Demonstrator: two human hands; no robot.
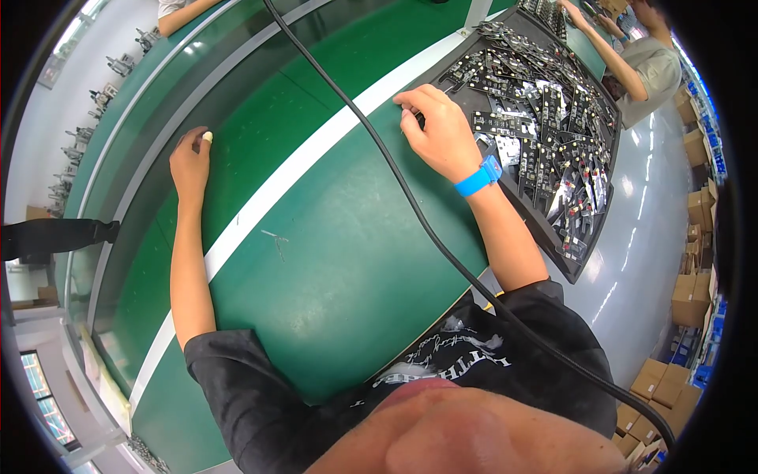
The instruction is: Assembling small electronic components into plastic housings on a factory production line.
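Note:
My left hand is over the green conveyor belt at the left. Its fingers are loosely bent, the thumb stands a little apart from them, and a pale yellowish cover sits on one fingertip. I see nothing held there. My right hand, with a blue wristband, is above the green work surface beside the black tray. Its fingers curl inward, with a dark spot beneath the thumb; what they hold, if anything, is hidden. Many black circuit boards lie heaped in the tray, close to this hand.
A black cable runs across the view between my hands. White edging separates work surface and belt. Another person reaches toward the tray's far end; another forearm shows at upper left. Cardboard boxes stand at right.

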